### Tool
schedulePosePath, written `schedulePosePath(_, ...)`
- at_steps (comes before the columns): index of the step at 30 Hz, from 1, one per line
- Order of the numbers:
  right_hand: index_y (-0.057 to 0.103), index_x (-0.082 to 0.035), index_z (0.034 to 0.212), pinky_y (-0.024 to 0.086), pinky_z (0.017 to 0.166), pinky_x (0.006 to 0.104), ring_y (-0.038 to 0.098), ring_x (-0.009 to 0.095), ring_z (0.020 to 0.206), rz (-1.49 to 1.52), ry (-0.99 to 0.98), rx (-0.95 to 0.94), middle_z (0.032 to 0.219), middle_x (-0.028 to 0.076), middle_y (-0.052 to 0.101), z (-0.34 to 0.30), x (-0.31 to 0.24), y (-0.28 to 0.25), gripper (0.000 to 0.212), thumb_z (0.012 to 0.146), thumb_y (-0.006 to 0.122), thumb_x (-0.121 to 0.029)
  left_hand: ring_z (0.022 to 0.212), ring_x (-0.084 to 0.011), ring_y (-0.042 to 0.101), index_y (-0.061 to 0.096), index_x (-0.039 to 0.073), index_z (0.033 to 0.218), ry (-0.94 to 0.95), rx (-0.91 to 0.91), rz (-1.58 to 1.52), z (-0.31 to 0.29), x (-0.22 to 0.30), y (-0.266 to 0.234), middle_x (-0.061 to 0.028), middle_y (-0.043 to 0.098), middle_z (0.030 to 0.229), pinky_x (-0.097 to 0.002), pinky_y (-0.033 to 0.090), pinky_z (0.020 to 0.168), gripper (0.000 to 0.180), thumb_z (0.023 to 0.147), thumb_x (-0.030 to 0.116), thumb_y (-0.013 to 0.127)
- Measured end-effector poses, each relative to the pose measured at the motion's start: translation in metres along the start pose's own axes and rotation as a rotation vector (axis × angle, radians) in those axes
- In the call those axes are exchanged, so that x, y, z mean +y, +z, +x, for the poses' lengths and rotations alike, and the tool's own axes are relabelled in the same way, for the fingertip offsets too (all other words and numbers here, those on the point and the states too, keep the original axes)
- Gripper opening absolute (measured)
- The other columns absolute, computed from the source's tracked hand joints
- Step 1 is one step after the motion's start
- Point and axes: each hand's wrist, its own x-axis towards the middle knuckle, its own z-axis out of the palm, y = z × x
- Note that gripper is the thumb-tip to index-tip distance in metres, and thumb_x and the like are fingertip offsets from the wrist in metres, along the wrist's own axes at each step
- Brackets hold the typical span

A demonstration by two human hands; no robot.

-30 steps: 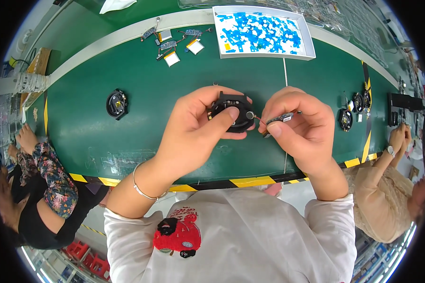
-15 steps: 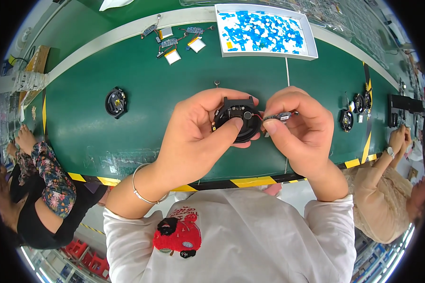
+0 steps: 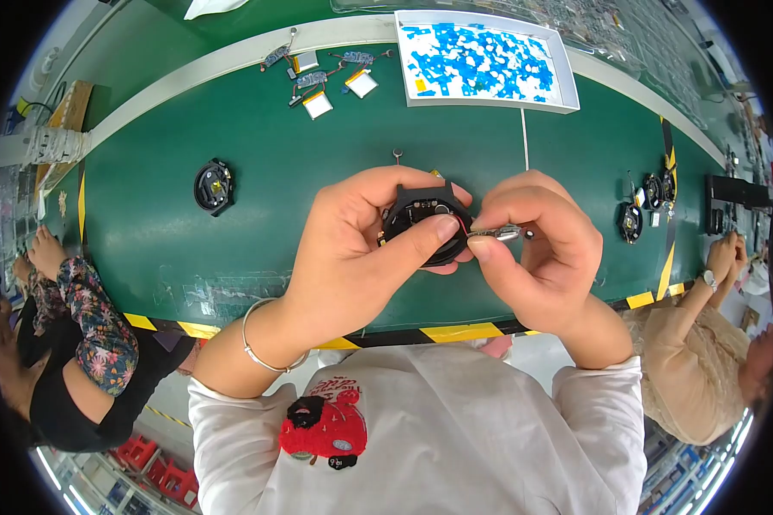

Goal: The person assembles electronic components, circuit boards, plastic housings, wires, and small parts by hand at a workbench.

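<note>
My left hand (image 3: 365, 236) grips a round black watch case (image 3: 431, 206), with the thumb pressed over its open inside. Just to the right, my right hand (image 3: 541, 249) pinches a small circuit board (image 3: 502, 233) between thumb and forefinger, edge-on beside the case. A thin red wire runs between the case and the board. The parts of the case under my left thumb are hidden.
Another black watch case (image 3: 214, 186) lies on the green table (image 3: 146, 223) to the left. Batteries with circuit boards (image 3: 311, 79) lie at the back, beside a white box (image 3: 489, 103) of blue and white pieces. More cases (image 3: 630, 221) lie right. Co-workers sit on both sides.
My right hand has turned the circuit board more edge-on and brought it slightly left and lower, closer to the case. The watch case is tilted a little differently in my left hand.
</note>
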Motion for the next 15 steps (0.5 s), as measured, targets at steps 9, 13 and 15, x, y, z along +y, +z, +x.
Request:
schedulePosePath(9,0.056,0.003,0.084,0.041,0.062,0.025,0.052,0.015,0.072,-0.037,0.029,0.011,0.081,0.01,0.056,0.0023,-0.0034,0.0001,0.013,0.073,0.063,0.006,0.084,-0.0151,0.061,0.051,-0.002,0.107,0.085,-0.019,0.038,-0.0005,-0.0029,-0.0014,-0.0122,0.06,0.101,-0.027,0.053,0.071,0.022,0.085,-0.005,0.054)
schedulePosePath(13,0.057,0.003,0.084,0.04,0.062,0.0251,0.052,0.015,0.072,-0.013,0.051,-0.011,0.081,0.01,0.056,0.0022,-0.0054,-0.0003,0.014,0.072,0.063,0.006,0.087,-0.0111,0.059,0.053,-0.002,0.106,0.104,-0.032,0.086,-0.0023,-0.0005,-0.0046,-0.009,0.061,0.098,-0.0256,0.05,0.074,0.021,0.085,-0.003,0.054)
schedulePosePath(15,0.057,0.004,0.085,0.04,0.062,0.0251,0.053,0.016,0.072,0.01,0.079,-0.007,0.081,0.01,0.056,0.0022,-0.0055,0.0,0.015,0.072,0.063,0.006,0.087,-0.0106,0.058,0.054,-0.002,0.105,0.104,-0.039,0.132,-0.002,0.0017,-0.0055,-0.0087,0.061,0.098,-0.0251,0.049,0.075,0.02,0.085,-0.003,0.054)
